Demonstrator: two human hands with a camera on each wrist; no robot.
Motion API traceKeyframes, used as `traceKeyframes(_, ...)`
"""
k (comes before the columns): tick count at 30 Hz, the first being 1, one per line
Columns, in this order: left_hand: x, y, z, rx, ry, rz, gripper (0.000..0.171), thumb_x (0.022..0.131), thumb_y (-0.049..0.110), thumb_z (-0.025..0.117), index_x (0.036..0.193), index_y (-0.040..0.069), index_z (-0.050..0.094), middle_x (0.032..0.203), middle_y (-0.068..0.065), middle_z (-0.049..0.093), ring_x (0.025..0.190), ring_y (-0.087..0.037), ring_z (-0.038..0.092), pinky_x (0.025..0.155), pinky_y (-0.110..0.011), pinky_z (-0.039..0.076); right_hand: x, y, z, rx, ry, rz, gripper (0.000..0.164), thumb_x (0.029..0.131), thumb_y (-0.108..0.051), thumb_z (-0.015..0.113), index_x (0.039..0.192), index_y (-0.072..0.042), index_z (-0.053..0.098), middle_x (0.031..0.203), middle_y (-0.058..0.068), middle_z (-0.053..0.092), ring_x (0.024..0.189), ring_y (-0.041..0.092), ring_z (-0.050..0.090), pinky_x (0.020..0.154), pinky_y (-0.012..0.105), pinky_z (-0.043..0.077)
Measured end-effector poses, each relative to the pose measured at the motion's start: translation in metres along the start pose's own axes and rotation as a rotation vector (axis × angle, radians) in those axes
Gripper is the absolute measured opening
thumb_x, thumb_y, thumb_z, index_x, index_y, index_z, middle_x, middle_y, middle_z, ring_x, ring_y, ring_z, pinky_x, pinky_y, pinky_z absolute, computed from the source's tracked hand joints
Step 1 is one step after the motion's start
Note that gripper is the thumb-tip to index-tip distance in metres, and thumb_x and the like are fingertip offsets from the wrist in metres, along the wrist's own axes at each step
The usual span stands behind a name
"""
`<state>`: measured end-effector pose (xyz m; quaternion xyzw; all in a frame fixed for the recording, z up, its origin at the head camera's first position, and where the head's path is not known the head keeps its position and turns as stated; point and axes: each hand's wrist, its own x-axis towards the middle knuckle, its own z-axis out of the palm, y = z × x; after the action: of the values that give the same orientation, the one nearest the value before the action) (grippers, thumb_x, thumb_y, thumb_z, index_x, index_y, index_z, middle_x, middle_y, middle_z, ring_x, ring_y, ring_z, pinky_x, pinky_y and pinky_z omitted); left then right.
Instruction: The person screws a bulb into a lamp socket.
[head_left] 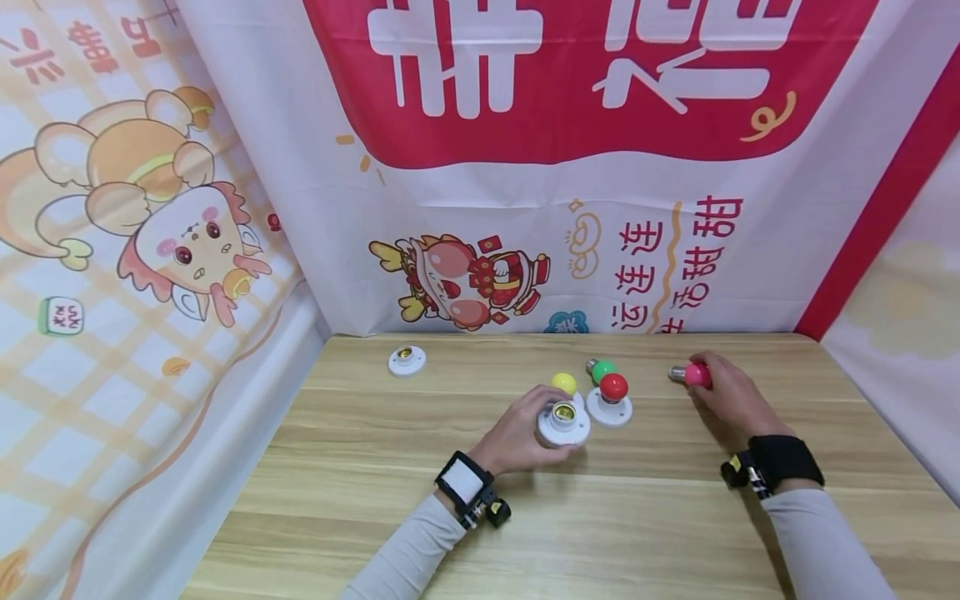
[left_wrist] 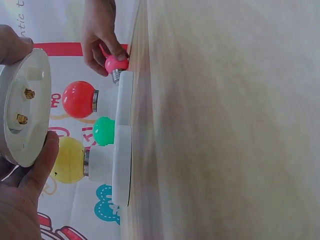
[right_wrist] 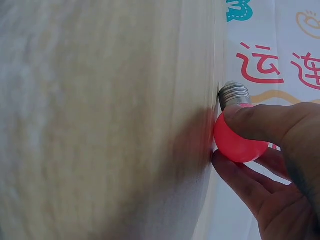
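My left hand (head_left: pixel 525 432) grips a round white lamp socket (head_left: pixel 564 425) by its rim, lifted above the table; the left wrist view shows its underside with two brass screws. At the right, my right hand (head_left: pixel 731 390) has thumb and fingers around a pink bulb (right_wrist: pixel 240 135) lying at the tabletop, its metal screw base pointing left. Just behind the held socket, a yellow bulb (left_wrist: pixel 69 160) stands in a white socket (left_wrist: pixel 121 165). Beside it a red bulb (head_left: pixel 613 387) stands upright in another socket (head_left: pixel 609 410). A green bulb (head_left: pixel 603 372) lies behind them.
An empty white socket (head_left: pixel 407 361) lies at the back left of the wooden table (head_left: pixel 360 467). A printed cloth (head_left: pixel 480 192) hangs along the table's back edge, and another patterned cloth (head_left: pixel 135 333) hangs on the left.
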<state>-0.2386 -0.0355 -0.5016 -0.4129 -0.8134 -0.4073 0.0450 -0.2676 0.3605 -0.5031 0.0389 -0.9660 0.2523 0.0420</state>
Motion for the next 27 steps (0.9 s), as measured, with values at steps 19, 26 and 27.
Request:
traceKeyframes(19,-0.0012,0.0042,-0.0004,-0.008,0.001,0.005,0.075,0.079,0.017,0.094,0.142,0.004,0.056,0.142,-0.007,0.061,0.134,-0.019,0.062,0.118,-0.03,0.05,-0.0022,-0.0014,0.0003,0.003,0.008,-0.011,0.052,0.097,-0.005,0.074,0.141,0.011,0.05,0.135,0.04,0.057,0.119,0.052,0.057,0.106,0.073,0.049)
traceKeyframes(26,-0.0011,0.0035,-0.0001,-0.012,-0.004,0.004,0.075,0.08,0.018,0.094,0.142,0.004,0.056,0.143,-0.006,0.061,0.135,-0.018,0.062,0.119,-0.03,0.049,-0.0042,-0.0034,0.0009,0.028,0.001,0.005,0.053,0.098,-0.007,0.073,0.143,0.01,0.05,0.138,0.039,0.056,0.122,0.051,0.056,0.107,0.073,0.048)
traceKeyframes(27,-0.0011,0.0033,-0.0002,-0.012,-0.005,0.006,0.075,0.079,0.018,0.094,0.142,0.004,0.056,0.143,-0.006,0.061,0.135,-0.018,0.061,0.119,-0.03,0.049,-0.0045,-0.0036,0.0011,0.034,-0.001,0.009,0.054,0.098,-0.007,0.072,0.144,0.009,0.049,0.138,0.038,0.055,0.122,0.051,0.055,0.108,0.073,0.048)
